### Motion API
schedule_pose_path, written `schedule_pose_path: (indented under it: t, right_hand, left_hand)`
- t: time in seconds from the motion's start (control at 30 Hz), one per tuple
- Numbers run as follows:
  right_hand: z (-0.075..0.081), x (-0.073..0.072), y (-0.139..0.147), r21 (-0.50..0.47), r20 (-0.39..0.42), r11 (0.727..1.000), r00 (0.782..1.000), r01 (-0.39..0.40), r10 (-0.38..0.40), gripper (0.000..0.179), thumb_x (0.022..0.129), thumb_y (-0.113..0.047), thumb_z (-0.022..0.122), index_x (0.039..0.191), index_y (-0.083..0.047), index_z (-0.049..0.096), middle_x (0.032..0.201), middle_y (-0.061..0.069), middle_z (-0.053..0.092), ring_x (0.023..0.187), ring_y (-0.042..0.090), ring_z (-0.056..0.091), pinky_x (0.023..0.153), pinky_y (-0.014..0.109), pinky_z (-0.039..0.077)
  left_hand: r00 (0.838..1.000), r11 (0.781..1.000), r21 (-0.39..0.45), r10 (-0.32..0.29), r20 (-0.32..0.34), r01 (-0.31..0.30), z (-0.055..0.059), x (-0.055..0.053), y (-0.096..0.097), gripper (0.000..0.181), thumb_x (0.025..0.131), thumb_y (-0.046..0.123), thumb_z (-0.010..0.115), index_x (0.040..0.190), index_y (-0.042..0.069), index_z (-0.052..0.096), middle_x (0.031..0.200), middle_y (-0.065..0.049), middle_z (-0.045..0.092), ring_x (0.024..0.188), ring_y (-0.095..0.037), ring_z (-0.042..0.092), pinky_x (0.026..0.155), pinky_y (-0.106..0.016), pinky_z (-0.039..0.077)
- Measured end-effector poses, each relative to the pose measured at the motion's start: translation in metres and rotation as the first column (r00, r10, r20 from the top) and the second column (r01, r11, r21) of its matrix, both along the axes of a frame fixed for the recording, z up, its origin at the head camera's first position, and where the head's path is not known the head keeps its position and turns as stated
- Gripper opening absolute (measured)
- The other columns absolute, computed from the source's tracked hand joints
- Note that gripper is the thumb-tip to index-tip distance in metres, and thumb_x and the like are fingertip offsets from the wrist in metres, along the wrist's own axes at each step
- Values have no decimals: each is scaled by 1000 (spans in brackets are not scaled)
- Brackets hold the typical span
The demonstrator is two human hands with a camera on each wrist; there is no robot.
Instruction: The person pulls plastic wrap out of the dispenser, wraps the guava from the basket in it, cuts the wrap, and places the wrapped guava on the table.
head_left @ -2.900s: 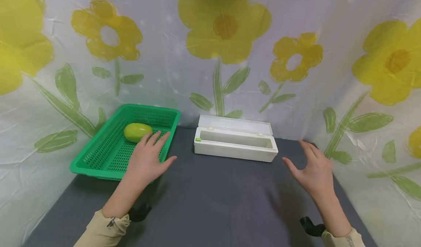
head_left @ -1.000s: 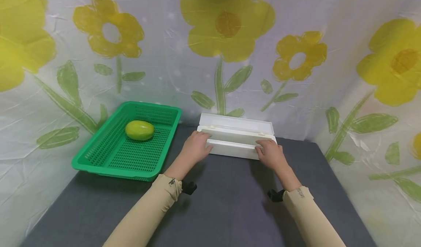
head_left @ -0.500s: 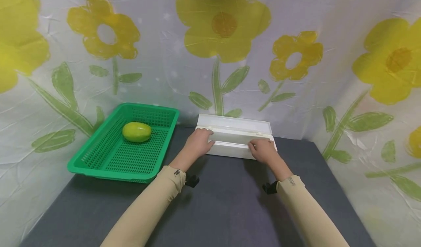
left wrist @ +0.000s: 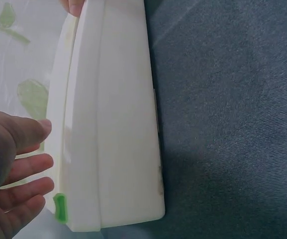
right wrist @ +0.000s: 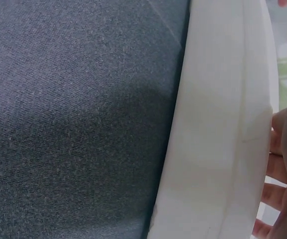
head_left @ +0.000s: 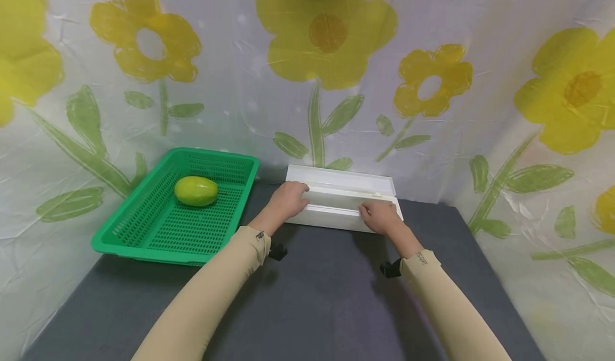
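The box [head_left: 331, 219] is white, the basket [head_left: 144, 253] green.

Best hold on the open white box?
Probably both short ends of the white box, left hand from the left, right hand from the right: the body is long and narrow, and its lid is open along the back, so avoid that side.

The left hand [head_left: 288, 199], earlier well left of the white box [head_left: 331, 221], is now at the box's left end. The right hand [head_left: 379, 216], earlier beyond its right end, has moved inward to its front edge.
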State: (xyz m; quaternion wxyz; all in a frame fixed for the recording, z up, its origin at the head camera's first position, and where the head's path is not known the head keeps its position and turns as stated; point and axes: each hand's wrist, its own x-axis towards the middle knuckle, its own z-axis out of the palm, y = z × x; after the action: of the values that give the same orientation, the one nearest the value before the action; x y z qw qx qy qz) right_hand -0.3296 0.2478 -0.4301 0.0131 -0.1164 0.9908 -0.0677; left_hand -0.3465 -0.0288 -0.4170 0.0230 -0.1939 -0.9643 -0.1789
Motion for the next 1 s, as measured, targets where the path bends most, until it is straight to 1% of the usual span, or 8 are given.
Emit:
schedule_pose_path:
  t: [0.23, 0.37, 0.5, 0.6, 0.67, 0.73, 0.77, 1.0]
  right_hand:
    - [-3, -4, 0, -18, 22, 1000, 1000, 0, 1, 46, 115, -29, 37, 133, -3, 69, 123, 22, 72, 124, 46, 64, 106, 72, 40]
    - [-3, -6, 0, -27, 34, 1000, 999, 5, -4, 43, 115, -28, 34, 116, -5, 71, 109, 20, 72, 117, 43, 66, 102, 70, 44]
    - [-1, -8, 1, -39, 64, 999, 998, 20, -17, 41, 115, -28, 33, 115, -6, 69, 108, 19, 70, 119, 43, 65, 103, 71, 43]
    - [2, -11, 1, -18, 90, 1000, 996, 14, -12, 43, 114, -27, 33, 123, -4, 69, 113, 21, 70, 117, 44, 65, 101, 67, 46]
    - [5, -14, 2, -17, 111, 1000, 994, 9, -8, 43, 114, -25, 36, 128, -2, 69, 117, 22, 71, 116, 43, 66, 100, 63, 49]
    - [9, -18, 3, -19, 139, 1000, 990, -2, 5, 42, 113, -23, 39, 132, 1, 69, 125, 24, 70, 114, 42, 67, 97, 59, 52]
    - [10, -20, 3, -27, 160, 1000, 987, -4, 8, 42, 113, -23, 41, 135, 1, 68, 130, 24, 69, 115, 42, 66, 98, 57, 52]
    - [22, -31, 7, -58, 306, 998, 951, -34, 50, 42, 111, -21, 49, 141, 4, 65, 142, 25, 64, 126, 40, 64, 102, 49, 54]
  left_hand:
    - [997, 999, -8, -31, 65, 32, -5, -14, 5, 35, 106, 16, 65, 137, 0, 69, 137, -16, 70, 128, -33, 65, 108, -46, 53]
    - [994, 999, 21, -48, 102, 46, -5, -20, 9, 34, 107, 14, 64, 137, -1, 68, 135, -17, 71, 124, -33, 68, 106, -46, 54]
    - [992, 999, 43, -30, 120, 26, -9, -27, 12, 32, 107, 15, 65, 134, 0, 71, 131, -16, 73, 121, -31, 69, 104, -44, 55]
    - [987, 999, 42, -17, 157, 10, -11, -33, 15, 20, 107, 16, 64, 105, 2, 79, 95, -8, 75, 87, -22, 70, 84, -36, 58]
    - [983, 999, 31, -20, 183, 14, -13, -38, 16, 30, 106, 14, 63, 78, 7, 70, 69, -1, 60, 64, -15, 54, 68, -31, 49]
    - [973, 999, 18, -35, 228, 31, -11, -42, 18, 40, 105, 12, 62, 66, 11, 53, 59, 1, 38, 57, -14, 34, 60, -30, 36]
    - [967, 999, 11, -39, 252, 37, -10, -44, 18, 42, 105, 12, 62, 66, 11, 48, 60, 0, 33, 58, -14, 30, 61, -31, 33]
    - [961, 998, -49, -27, 276, 42, -4, -50, 20, 14, 102, 17, 73, 97, 6, 79, 94, -6, 72, 73, -15, 53, 77, -36, 52]
